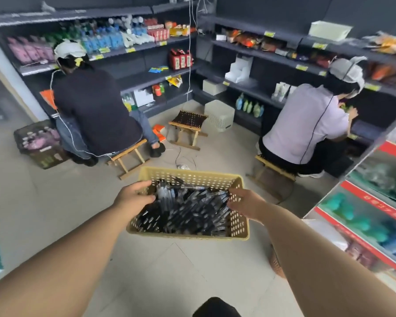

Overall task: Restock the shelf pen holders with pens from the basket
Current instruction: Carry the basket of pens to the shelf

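Head view: a yellow perforated basket is held up over the tiled floor, between both hands. The left hand grips the basket's left rim, fingers curled over the edge and thumb inside, against the pens. The right hand grips the right rim the same way, fingers wrapped over the edge. The black pens lie in a loose heap that covers the basket's bottom and is highest at the far left corner.

Beyond the basket, an empty stool stands near the far corner of the floor, beside a white box. A person in a dark top sits on a stool at the left and a person in a pale top at the right, both facing dark shelves. A red-edged shelf runs along the right edge of the floor.
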Demonstrator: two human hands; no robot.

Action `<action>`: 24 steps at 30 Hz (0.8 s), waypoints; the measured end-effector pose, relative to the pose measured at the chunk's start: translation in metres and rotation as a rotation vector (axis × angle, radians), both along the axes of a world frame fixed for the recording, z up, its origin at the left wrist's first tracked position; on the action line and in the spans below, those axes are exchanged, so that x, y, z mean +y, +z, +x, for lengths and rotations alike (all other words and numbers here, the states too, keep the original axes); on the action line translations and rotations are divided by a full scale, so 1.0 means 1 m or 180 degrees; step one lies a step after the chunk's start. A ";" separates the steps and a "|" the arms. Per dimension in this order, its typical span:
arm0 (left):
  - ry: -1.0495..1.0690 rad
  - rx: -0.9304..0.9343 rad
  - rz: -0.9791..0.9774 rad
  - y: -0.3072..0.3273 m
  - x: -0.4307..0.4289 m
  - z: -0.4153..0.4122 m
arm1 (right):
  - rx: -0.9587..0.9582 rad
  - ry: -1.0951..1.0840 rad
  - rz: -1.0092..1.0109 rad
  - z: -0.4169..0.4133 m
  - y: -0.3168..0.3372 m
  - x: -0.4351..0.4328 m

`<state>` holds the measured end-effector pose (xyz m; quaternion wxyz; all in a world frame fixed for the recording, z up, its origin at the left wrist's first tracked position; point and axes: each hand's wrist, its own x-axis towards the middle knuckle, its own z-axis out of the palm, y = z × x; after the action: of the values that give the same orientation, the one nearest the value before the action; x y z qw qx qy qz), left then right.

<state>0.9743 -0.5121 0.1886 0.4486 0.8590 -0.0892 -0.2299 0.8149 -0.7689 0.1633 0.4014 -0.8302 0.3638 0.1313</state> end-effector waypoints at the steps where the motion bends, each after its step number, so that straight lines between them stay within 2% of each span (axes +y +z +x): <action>1: -0.0033 0.0017 0.0014 -0.003 -0.011 0.009 | 0.0009 -0.0009 -0.0050 0.006 -0.002 -0.008; 7: -0.0307 0.0092 0.0046 -0.017 -0.087 0.069 | 0.0101 -0.0332 -0.0063 0.052 -0.017 -0.074; 13: -0.0569 0.0024 0.0234 -0.017 -0.183 0.159 | -0.0013 -0.0442 -0.0032 0.140 -0.026 -0.173; 18: -0.0479 -0.0188 0.0169 0.010 -0.264 0.239 | 0.0001 -0.0399 0.0025 0.229 -0.001 -0.250; 24: -0.0033 -0.0310 -0.0140 0.019 -0.328 0.317 | -0.0244 -0.0536 0.0093 0.317 0.020 -0.311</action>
<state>1.2909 -0.8403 0.2073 0.4613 0.8586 -0.1205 -0.1881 1.1319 -1.0795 0.1830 0.4367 -0.7952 0.4147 0.0706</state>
